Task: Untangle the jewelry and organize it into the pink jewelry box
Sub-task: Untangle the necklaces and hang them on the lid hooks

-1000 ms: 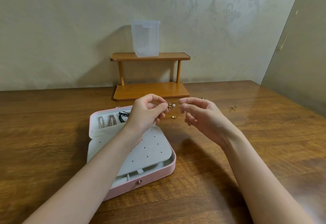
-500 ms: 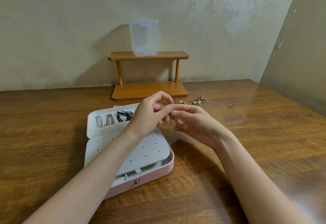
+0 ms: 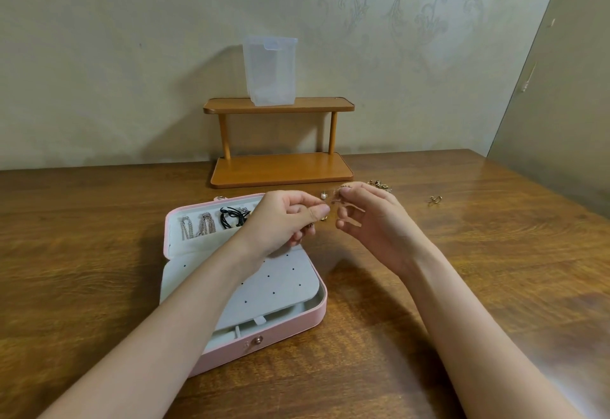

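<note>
From the head camera, both hands hover above the tabletop (image 3: pixel 99 220), just behind the open pink jewelry box (image 3: pixel 290 319). The left hand (image 3: pixel 280 220) pinches something tiny between thumb and forefinger — too small to name. The right hand (image 3: pixel 369 217) pinches a thin piece of jewelry (image 3: pixel 336 195) at its fingertips, beside a pearl stud (image 3: pixel 323 195). In the box lie chains (image 3: pixel 198 227) and a black cord (image 3: pixel 232 215). More tangled pieces (image 3: pixel 379 185) rest behind the right hand, near the wooden shelf (image 3: pixel 280 167).
</note>
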`<state>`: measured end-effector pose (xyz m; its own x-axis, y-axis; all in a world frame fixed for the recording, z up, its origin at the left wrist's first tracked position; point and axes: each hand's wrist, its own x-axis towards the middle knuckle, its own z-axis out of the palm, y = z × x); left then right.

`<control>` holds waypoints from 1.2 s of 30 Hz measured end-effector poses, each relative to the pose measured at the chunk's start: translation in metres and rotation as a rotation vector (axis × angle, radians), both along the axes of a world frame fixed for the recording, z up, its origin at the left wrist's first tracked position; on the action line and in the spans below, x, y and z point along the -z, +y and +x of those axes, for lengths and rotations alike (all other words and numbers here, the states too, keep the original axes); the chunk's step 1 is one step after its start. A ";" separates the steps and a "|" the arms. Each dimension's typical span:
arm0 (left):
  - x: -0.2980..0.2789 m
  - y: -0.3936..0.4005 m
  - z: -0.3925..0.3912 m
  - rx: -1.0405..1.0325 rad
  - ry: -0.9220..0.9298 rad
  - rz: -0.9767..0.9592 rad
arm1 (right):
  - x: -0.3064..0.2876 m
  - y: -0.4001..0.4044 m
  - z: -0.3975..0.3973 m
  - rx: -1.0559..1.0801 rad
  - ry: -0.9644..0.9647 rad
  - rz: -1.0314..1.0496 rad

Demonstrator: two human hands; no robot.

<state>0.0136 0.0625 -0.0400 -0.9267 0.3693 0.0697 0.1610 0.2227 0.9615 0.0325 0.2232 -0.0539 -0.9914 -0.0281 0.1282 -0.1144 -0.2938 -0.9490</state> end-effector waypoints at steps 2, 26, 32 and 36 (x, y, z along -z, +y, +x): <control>-0.001 0.000 0.001 0.009 -0.043 0.010 | -0.001 0.000 0.000 0.002 0.001 0.009; -0.003 -0.002 0.002 -0.189 0.005 0.092 | 0.000 -0.003 0.002 -0.023 -0.020 0.095; -0.003 -0.002 0.003 -0.130 -0.020 0.067 | -0.002 -0.007 0.005 0.096 0.095 0.303; 0.000 -0.001 0.002 -0.205 0.121 0.034 | -0.002 -0.010 0.004 0.171 0.158 0.482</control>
<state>0.0154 0.0618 -0.0396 -0.9661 0.1702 0.1940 0.2304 0.2303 0.9455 0.0362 0.2137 -0.0518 -0.9565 0.0397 0.2891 -0.2752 0.2069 -0.9388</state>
